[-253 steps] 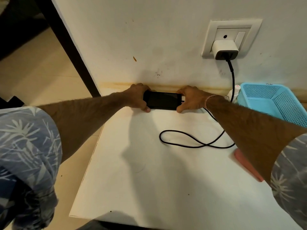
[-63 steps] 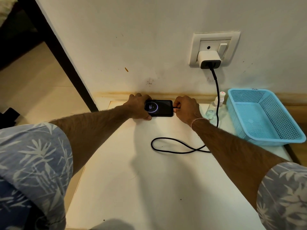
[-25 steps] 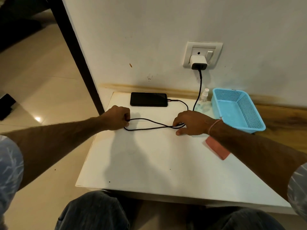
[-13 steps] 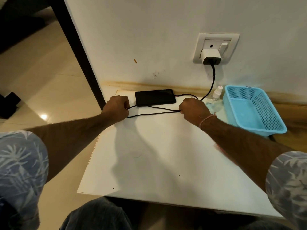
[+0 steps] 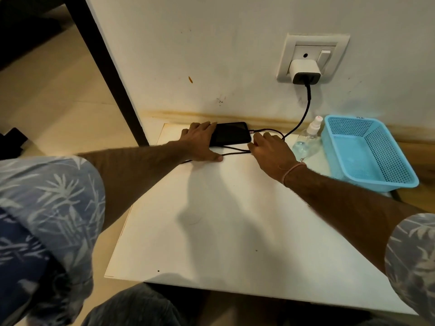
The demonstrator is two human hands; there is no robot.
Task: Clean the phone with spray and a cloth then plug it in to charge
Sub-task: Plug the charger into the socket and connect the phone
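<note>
**Head view: phone [image 5: 231,136] wired up, task looks all but finished**

The left hand [image 5: 200,144] lies flat and spread over the phone's left end, fingers straight and reaching toward the wall. Its thumb rests on the table [image 5: 235,231] across a loop of cable [image 5: 303,114]. The phone lies face up with a dark screen at the table's back edge, against the wall.

The cable's connector sits in the phone's right end, so the plugging-in appears done. The dark screen gives no proof of charging, and nothing here shows whether the wiping is complete. No cloth is in view.

The right hand [image 5: 270,149], just beside the phone's right end, has bent fingers over the doubled cable. I cannot tell whether it pinches or only presses.

The cable rises to the charger [image 5: 304,70] in the wall socket [image 5: 313,43]. The spray bottle [image 5: 308,140] stands untouched beside the blue basket [image 5: 369,184]. Only tidying the slack seems left.
</note>
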